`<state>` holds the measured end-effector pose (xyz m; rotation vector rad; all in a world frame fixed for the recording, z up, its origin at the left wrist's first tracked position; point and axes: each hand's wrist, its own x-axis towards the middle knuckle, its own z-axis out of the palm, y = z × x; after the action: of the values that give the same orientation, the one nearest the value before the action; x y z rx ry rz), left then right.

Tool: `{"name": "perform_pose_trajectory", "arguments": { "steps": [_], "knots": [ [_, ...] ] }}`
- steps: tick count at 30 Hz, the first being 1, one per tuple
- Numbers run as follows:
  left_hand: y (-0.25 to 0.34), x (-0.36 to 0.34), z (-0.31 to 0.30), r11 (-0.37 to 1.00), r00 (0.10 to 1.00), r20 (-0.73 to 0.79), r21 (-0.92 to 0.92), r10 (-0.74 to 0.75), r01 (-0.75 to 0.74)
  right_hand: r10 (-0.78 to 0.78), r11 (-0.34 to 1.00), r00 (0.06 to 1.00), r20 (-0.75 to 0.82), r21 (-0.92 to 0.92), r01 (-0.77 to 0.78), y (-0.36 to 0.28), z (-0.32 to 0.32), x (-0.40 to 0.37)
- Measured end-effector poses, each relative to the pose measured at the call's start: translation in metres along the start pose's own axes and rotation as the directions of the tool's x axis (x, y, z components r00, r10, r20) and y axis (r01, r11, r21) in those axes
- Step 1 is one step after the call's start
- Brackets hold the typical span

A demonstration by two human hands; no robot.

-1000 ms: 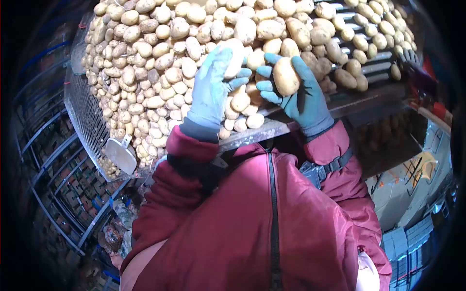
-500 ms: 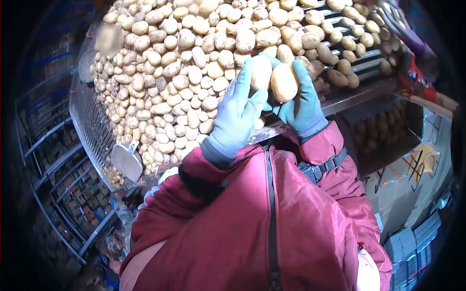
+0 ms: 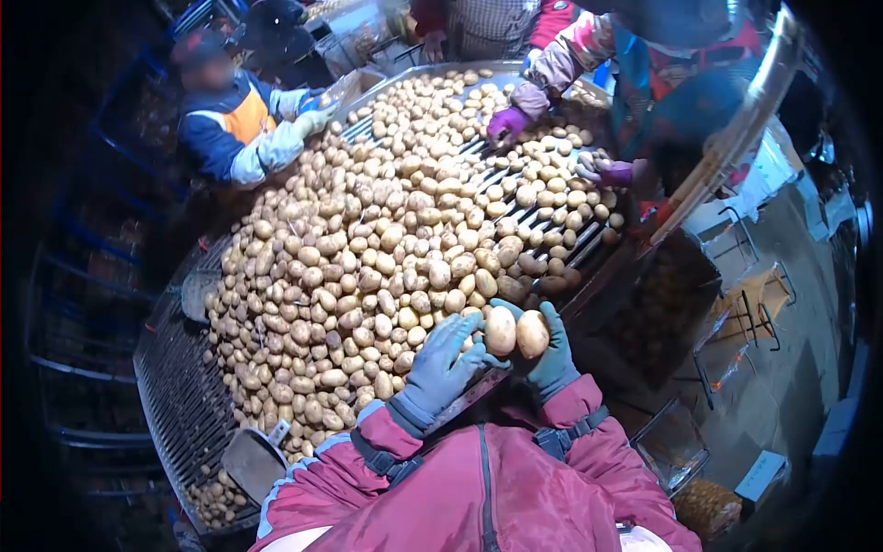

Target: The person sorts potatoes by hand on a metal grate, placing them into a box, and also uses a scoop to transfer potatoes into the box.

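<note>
Two large pale potatoes, a left one and a right one, sit side by side between my gloved hands. My right hand, in a teal glove, wraps round both potatoes, its fingers showing above and below them. My left hand, in a blue-grey glove, is stretched out beside the left potato, fingertips right at its edge and thumb apart. Below both hands runs the near edge of a slatted sorting table, where a heap of potatoes lies.
A metal scoop lies at the near left corner of the slatted table. Across it, a person in an orange vest reaches in, and a purple-gloved hand works among potatoes. A curved rail and wire stands are at right.
My view has tilted up, bringing the far side of the table and other people into sight. The two potatoes stay in my right hand; my left fingers have eased towards the left potato's edge.
</note>
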<state>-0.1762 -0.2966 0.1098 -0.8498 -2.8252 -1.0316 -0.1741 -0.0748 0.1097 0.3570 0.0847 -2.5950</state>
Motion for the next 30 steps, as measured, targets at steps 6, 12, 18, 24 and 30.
{"name": "perform_pose_trajectory", "arguments": {
  "steps": [6,12,18,24,30],
  "knots": [
    [-0.1,-0.001,0.025,0.985,0.986,-0.042,0.056,-0.161,0.164,-0.205,0.979,0.976,-0.078,-0.029,0.203,-0.019,-0.003,-0.056],
    [-0.15,-0.016,0.042,0.786,0.962,0.001,0.577,-0.274,0.223,-0.42,0.9,0.907,-0.029,-0.14,0.412,-0.044,-0.034,-0.117],
    [-0.121,-0.015,0.03,0.846,0.983,-0.104,0.499,-0.154,0.186,-0.619,0.759,0.678,-0.396,-0.081,0.646,-0.066,-0.109,-0.166],
    [-0.123,-0.015,0.025,0.8,0.967,-0.043,0.553,-0.251,0.232,-0.695,0.617,0.528,-0.488,-0.028,0.786,-0.095,-0.126,-0.247],
    [-0.133,-0.016,0.021,0.743,0.963,0.001,0.636,-0.268,0.206,-0.742,0.57,0.508,-0.438,-0.013,0.822,-0.127,-0.125,-0.314]
  ]
}}
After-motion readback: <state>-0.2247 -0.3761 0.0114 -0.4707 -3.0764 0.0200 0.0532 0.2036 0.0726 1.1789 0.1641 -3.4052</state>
